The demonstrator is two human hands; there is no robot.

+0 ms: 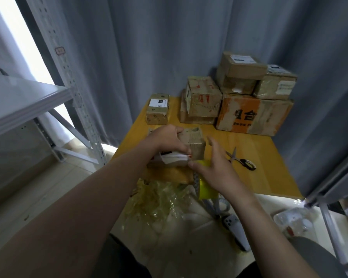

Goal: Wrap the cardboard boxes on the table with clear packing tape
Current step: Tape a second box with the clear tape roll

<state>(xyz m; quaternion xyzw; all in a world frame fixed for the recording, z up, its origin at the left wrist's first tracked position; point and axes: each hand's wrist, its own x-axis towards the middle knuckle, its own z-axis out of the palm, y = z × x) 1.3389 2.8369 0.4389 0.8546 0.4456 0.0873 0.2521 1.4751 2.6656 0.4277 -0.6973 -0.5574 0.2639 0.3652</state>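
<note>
Wooden table (259, 157), left hand (167, 140) covering small box (193, 143)

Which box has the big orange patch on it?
The biggest box, at the bottom of the stack at the table's far right. Its front is orange with dark writing; the others are plain brown.

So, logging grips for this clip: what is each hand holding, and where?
Left hand grips the small brown cardboard box by its left side; right hand hovers open beside it, holding nothing.
</note>
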